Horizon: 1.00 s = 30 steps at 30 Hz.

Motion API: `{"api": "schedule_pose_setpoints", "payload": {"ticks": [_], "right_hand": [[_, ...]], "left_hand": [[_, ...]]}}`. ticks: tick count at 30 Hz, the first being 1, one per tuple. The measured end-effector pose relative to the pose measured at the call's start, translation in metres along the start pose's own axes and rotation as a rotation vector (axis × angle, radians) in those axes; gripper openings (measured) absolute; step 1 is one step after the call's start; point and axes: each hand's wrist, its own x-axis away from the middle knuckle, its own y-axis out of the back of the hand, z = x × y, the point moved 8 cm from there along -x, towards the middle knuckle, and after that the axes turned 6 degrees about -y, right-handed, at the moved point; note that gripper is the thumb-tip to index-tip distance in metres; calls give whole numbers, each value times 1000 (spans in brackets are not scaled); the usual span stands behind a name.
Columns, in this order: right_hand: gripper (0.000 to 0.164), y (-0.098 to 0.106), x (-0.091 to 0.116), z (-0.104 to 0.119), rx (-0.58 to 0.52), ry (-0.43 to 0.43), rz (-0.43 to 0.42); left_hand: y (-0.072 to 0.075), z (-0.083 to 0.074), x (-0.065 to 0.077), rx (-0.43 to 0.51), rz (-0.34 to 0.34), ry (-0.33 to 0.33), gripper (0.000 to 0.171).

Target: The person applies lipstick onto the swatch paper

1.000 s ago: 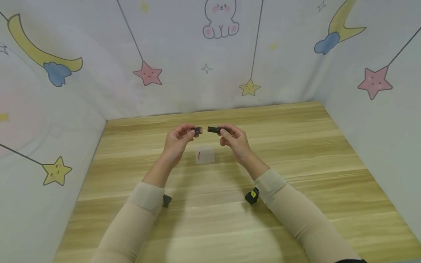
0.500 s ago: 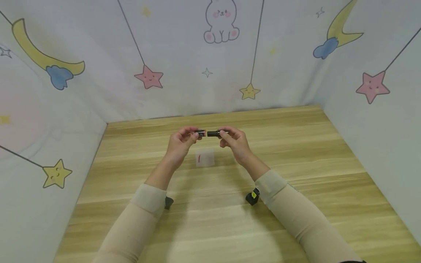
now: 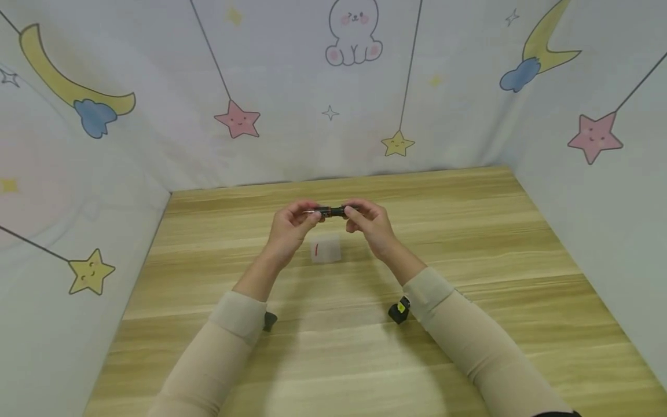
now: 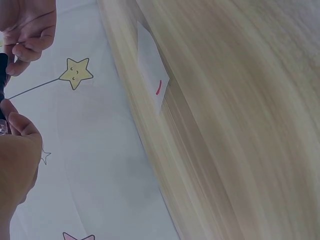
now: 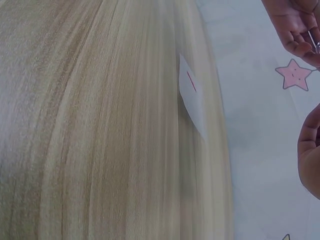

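Above the far part of the table, my left hand (image 3: 285, 229) pinches a short dark piece (image 3: 325, 212) with reddish edges between thumb and fingers. My right hand (image 3: 376, 227) pinches a slim dark tube (image 3: 337, 212), which looks like part of a lipstick. The two pieces meet end to end in one level line; how deep one sits in the other cannot be told. In the left wrist view the dark tube (image 4: 2, 70) shows at the left edge, with a clear end near the left fingers. The right wrist view shows both hands only at its edge.
Below the hands, a small white paper (image 3: 326, 251) with a short red stroke lies on the wood-grain table (image 3: 333, 359). White cloth walls (image 3: 292, 75) printed with stars and moons enclose the back and sides. Dark wrist cameras (image 3: 399, 311) hang under the sleeves.
The two pieces were apart one second ago, with a gap between their ends. My left hand has moved right, and the gap has closed. The right hand has barely moved.
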Motion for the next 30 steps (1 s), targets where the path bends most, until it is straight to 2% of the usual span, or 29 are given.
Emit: {"api": "schedule_pose_setpoints", "payload": {"ticks": [5,11,21,25,30], "right_hand": [[14,-2,0,0,23,-1,-6],[23,-4,0,-1,74,4,-1],[20,-3,-1,-3,98,-8,29],[22,-3,0,-3,120,-25,31],[23,-7,3,-5,228,-2,91]], "left_hand": [[-7,-1,0,-7,31,-32,26],[-10,-3,1,-40,21,-59,26],[-11,-1,1,-78,5,-63,28],[-11,-4,2,-126,7,-68,29],[-12,-15,2,-188,12,-140,32]]}}
